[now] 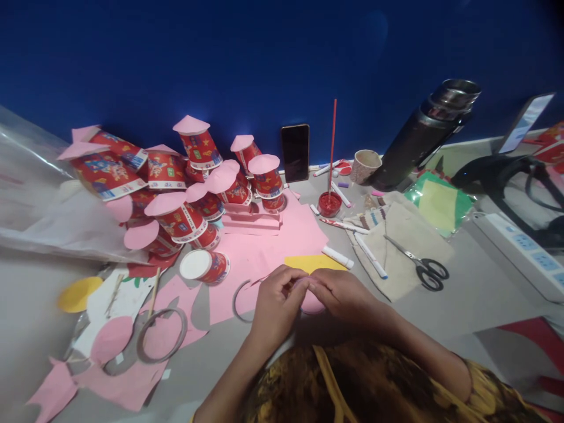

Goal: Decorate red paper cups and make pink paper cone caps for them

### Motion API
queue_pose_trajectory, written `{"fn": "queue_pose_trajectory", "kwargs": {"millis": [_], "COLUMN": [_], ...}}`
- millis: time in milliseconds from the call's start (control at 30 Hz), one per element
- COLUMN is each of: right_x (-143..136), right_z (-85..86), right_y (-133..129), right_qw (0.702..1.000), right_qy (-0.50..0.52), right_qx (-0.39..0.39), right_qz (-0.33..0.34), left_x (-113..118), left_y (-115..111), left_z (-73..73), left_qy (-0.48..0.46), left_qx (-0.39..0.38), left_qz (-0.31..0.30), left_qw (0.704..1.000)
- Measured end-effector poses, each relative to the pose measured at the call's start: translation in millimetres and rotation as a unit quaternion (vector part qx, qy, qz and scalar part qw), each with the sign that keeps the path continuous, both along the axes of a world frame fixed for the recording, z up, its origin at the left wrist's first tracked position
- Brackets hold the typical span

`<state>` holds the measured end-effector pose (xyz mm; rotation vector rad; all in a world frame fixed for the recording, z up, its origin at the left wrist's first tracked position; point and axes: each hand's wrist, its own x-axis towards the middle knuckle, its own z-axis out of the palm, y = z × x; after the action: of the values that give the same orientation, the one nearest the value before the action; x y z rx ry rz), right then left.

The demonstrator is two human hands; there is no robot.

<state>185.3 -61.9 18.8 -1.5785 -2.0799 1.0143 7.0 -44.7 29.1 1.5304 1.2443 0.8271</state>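
Both hands meet at the front edge of the table, fingertips pinched together over a pink paper disc point(312, 302). My left hand point(282, 296) has its thumb and fingers closed on the disc's upper edge. On the other side, my right hand point(337, 291) grips the same edge with thumb and fingers. Part of the disc is hidden by the fingers. Just beyond the hands lies a yellow paper point(308, 262) on a large pink sheet point(247, 252). A grey tape ring point(237, 302) is left of my left hand.
Red paper cups with pink cone tops point(183, 217) crowd the back left. Pink scraps point(123, 385) and another ring point(141, 341) lie at left. Scissors point(414, 258), markers point(371, 256), a red bowl point(329, 204), a phone point(295, 154), a black flask point(418, 138) and a power strip point(520, 252) stand or lie beyond and right.
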Motion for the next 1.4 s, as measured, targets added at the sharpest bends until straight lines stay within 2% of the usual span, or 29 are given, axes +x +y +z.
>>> {"fn": "queue_pose_trajectory", "kwargs": {"millis": [67,233,333,567,733,967,1400], "right_x": [0,1,2,4,6,7,-3], "right_z": [-0.2,-2.9,-3.6,-0.6,0.0,3.3,3.4], "right_y": [-1,-6,-8,-8,-7,-5,0], "right_qw": [0.999,0.97,0.959,0.975,0.982,0.986,0.988], "right_qy": [0.023,0.149,0.18,0.139,0.115,0.096,0.075], "right_qx": [-0.019,-0.103,-0.099,-0.045,-0.055,-0.069,-0.036], "right_qz": [-0.02,-0.163,-0.198,-0.165,-0.139,-0.115,-0.127], "left_x": [-1,-6,-5,-4,-7,-7,-7], "left_y": [0,2,3,2,3,5,0], "left_z": [-1.3,-6.9,-7.6,-7.1,-8.6,-4.7,-8.6], "left_qy": [-0.014,-0.06,-0.075,-0.111,-0.08,-0.044,-0.024], "left_qx": [-0.029,-0.096,-0.103,-0.127,-0.14,-0.108,-0.092], "left_qz": [0.017,0.109,0.122,0.104,0.078,0.043,0.036], "left_qw": [0.999,0.987,0.984,0.98,0.984,0.992,0.995]}}
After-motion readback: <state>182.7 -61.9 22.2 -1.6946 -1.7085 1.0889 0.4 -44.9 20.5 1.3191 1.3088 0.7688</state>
